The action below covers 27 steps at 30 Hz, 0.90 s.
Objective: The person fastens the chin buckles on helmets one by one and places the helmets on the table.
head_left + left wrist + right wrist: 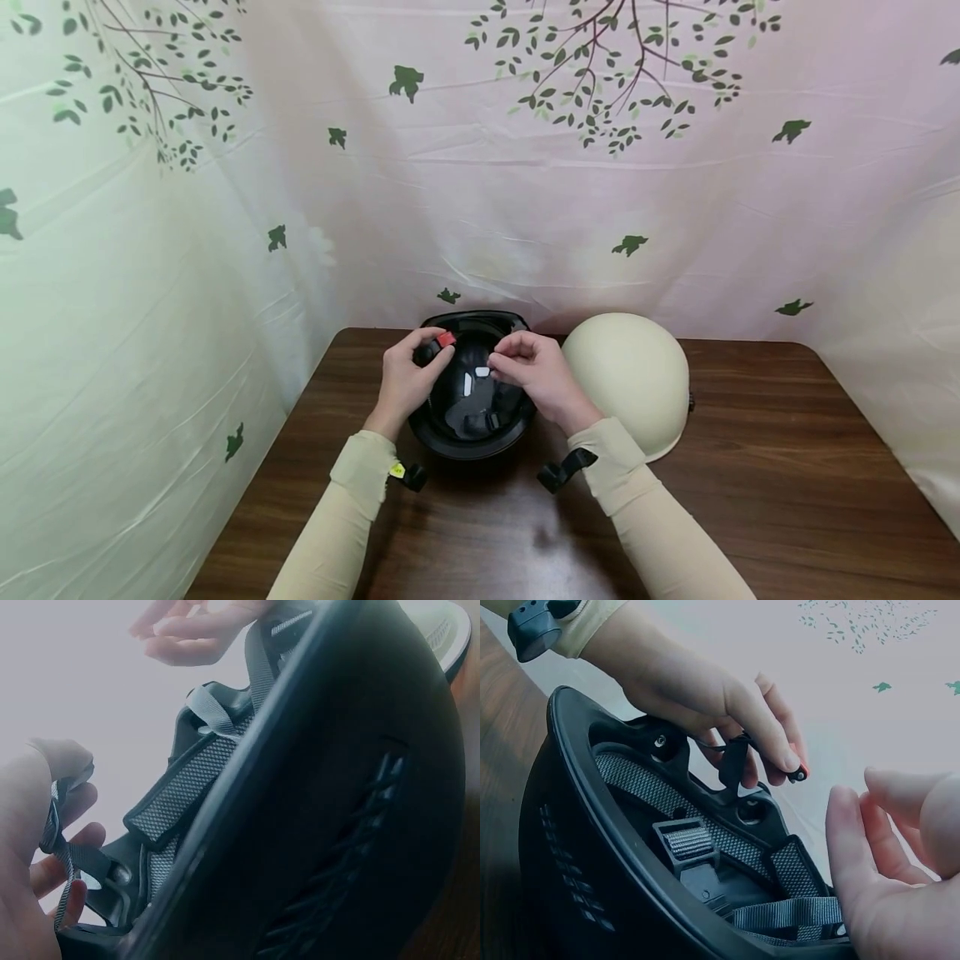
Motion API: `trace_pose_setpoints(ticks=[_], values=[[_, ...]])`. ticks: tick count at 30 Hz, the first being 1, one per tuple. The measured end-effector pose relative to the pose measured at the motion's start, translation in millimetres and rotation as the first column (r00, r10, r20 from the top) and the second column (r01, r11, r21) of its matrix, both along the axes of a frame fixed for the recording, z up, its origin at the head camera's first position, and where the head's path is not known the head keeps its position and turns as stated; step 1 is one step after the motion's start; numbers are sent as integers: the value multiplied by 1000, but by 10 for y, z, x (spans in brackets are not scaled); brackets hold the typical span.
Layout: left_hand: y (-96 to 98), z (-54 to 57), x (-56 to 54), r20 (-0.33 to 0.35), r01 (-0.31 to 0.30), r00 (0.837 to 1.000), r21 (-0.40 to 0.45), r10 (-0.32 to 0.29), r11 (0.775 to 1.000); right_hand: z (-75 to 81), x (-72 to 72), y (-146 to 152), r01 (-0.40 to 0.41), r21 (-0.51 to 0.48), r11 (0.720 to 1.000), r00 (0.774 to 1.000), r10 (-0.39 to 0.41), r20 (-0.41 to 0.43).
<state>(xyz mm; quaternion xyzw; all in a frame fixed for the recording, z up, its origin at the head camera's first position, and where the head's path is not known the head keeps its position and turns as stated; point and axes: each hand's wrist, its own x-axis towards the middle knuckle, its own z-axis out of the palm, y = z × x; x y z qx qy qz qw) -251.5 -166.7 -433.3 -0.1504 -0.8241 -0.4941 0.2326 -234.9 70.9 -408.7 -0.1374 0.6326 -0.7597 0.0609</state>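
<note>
A black helmet (487, 437) lies upside down on the table, its hollow facing up. Inside, the right wrist view shows grey mesh padding (787, 862), webbing straps (787, 911) and a square strap adjuster (686, 844). At the helmet's left rim, my left hand (408, 375) pinches a small red and black buckle (446, 339) on a chin strap (735, 759). The strap hangs looped among the fingers in the left wrist view. Over the right part of the hollow, my right hand (536, 371) has loosely bent fingers; nothing shows between them and the thumb.
A cream helmet (626, 383) rests dome up just right of the black one, behind my right forearm. The brown wooden table (780, 467) extends to the right and front. A pale cloth (510, 208) with leaf prints hangs along the back and sides.
</note>
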Motion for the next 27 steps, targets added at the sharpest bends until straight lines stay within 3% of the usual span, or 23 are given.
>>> trace_pose_setpoints(ticks=[6, 11, 15, 21, 27], values=[[-2, 6, 15, -14, 4, 1000, -10, -5, 1000, 33, 12, -13, -37, 49, 998, 999, 38, -10], [-6, 18, 29, -15, 5, 1000, -13, -5, 1000, 78, 38, -2, -93, 190, 977, 995, 96, -8], [-2, 20, 33, -10, 0, 1000, -20, 0, 1000, 125, 61, 21, -170, 339, 925, 981, 191, -29], [6, 0, 24, -19, -1, 1000, -9, 1, 1000, 170, 65, 23, -272, 499, 823, 939, 340, -48], [10, 1, 19, -20, -2, 1000, -15, 1, 1000, 192, 65, -7, -293, 580, 760, 920, 390, -45]])
